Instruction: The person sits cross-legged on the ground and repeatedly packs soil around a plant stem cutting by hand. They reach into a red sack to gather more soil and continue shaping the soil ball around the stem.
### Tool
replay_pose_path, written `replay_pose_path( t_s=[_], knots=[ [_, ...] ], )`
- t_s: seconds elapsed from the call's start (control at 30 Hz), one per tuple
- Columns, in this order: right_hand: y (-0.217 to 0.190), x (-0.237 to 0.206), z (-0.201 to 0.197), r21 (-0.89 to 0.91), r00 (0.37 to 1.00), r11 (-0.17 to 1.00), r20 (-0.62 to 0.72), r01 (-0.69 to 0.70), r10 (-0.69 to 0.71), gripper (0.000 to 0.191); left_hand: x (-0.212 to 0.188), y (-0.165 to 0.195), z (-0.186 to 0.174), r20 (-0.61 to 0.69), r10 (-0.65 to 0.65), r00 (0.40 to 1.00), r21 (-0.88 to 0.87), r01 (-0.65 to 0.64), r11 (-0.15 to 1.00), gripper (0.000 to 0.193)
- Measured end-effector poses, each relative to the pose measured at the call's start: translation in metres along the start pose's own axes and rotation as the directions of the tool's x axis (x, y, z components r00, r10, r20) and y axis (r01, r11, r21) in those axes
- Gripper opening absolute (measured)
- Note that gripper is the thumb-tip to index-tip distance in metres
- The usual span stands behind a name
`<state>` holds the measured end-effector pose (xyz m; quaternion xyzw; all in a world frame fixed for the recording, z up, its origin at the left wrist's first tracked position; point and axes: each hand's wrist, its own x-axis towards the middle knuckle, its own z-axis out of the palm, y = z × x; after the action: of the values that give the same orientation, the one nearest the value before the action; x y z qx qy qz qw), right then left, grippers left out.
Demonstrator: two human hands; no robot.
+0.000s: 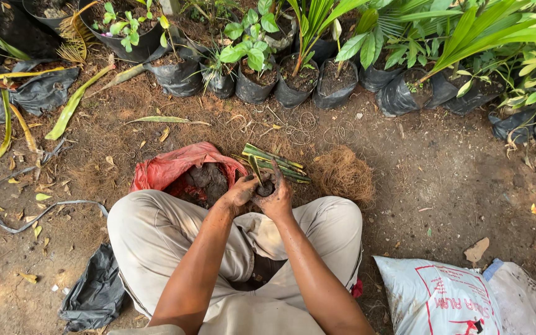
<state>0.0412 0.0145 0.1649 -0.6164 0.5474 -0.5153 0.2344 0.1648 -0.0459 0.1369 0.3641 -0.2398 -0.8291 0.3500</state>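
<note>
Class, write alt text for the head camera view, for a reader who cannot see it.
A seated person's left hand and right hand, both soil-covered, press around a small dark pot of soil holding a green cutting. Beyond lie a red bag of soil, cut stems and bagged plants.

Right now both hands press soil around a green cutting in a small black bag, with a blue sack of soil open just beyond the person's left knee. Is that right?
Not quite: the head view shows the open sack of soil is red, not blue. The rest holds: the left hand and right hand press soil around the green cutting in the small black bag.
</note>
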Motion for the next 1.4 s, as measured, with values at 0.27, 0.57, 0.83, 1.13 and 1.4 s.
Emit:
replay_pose_path(
  t_s=[0.27, 0.57, 0.83, 1.13, 1.4],
  knots=[
    [-0.009, 0.002, -0.005, 0.034, 1.000, 0.999, -0.006, -0.012, 0.013, 0.117, -0.010, -0.002, 0.009, 0.091, -0.020, 0.996, -0.164, 0.035, 0.986, 0.047],
    [-0.013, 0.003, -0.015, -0.052, 0.997, 0.998, 0.064, -0.034, 0.038, 0.114, -0.008, -0.024, 0.001, -0.033, -0.077, 0.996, -0.036, 0.076, 0.996, 0.042],
    [-0.008, -0.008, -0.016, 0.005, 0.988, 0.990, 0.070, -0.137, 0.137, 0.110, -0.006, -0.044, 0.005, -0.050, 0.008, 0.999, -0.156, -0.015, 0.988, 0.043],
    [0.002, -0.011, -0.014, -0.183, 0.997, 0.981, 0.042, 0.069, -0.062, 0.117, -0.011, -0.047, 0.001, -0.047, 0.129, 0.991, -0.128, -0.134, 0.983, 0.040],
    [0.013, -0.020, -0.011, -0.066, 0.987, 0.996, 0.146, -0.058, 0.067, 0.098, -0.010, -0.053, -0.002, -0.010, 0.156, 0.988, -0.115, -0.156, 0.981, 0.031]
  ],
)
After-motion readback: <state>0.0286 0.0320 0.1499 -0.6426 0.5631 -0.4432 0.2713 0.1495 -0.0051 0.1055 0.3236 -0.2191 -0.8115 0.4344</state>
